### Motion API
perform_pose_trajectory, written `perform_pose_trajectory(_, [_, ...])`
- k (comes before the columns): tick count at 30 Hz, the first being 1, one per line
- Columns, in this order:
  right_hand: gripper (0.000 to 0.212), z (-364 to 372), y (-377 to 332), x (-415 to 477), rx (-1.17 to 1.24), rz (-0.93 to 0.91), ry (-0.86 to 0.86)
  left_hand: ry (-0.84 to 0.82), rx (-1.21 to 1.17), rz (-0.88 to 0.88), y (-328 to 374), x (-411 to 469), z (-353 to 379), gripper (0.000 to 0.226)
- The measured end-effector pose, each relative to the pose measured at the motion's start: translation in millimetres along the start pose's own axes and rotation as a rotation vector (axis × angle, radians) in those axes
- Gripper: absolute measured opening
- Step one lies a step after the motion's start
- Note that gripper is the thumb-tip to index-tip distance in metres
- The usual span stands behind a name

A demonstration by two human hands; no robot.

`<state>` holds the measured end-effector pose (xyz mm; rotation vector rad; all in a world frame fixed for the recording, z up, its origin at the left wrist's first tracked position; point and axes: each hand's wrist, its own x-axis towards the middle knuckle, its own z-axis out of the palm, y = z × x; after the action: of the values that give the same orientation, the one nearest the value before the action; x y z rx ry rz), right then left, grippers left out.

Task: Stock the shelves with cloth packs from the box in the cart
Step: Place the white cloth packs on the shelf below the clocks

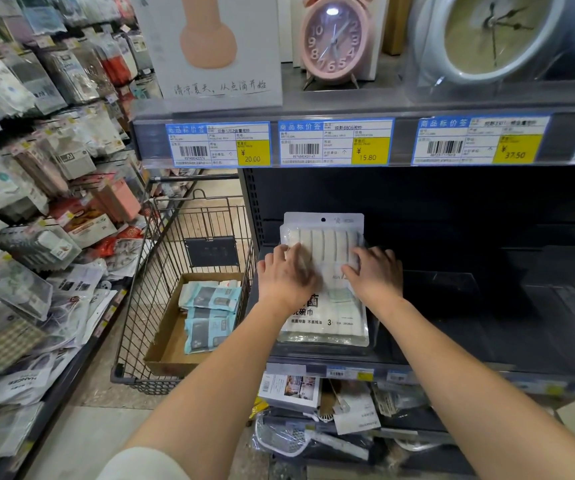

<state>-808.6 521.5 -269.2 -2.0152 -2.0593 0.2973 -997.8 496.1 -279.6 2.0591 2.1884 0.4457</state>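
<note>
Cloth pack (324, 323), white, lies flat on the dark shelf (452, 341) under both hands. The left hand (288, 277) and right hand (378, 273) press on its far half, fingers (365, 255) straight and slightly spread. Left of the fingers, a cart (175, 237) holds a box (170, 341) of blue packs (210, 317).

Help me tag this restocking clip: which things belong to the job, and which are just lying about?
Job: left hand and right hand, both flat on the white pack; shelf; blue packs; box; cart.
Lying about: pink clock; pale clock; price tags; hanging packets.
</note>
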Motion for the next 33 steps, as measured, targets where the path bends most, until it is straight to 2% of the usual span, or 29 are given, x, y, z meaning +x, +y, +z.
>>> perform_pose_trajectory(15, [0.051, 1, 1, -4, -0.004, 0.007, -0.02, 0.049, -0.038, -0.014, -1, -11, -2, 0.068])
perform_pose_trajectory(25, [0.057, 5, -7, 0, 0.001, -0.09, -0.018, -0.016, 0.057, 0.076, 0, -2, -5, 0.078])
perform_pose_trajectory(33, [0.053, 10, -6, 12, -0.086, -0.091, -0.04, -0.091, 0.093, 0.095, 0, 14, -6, 0.06])
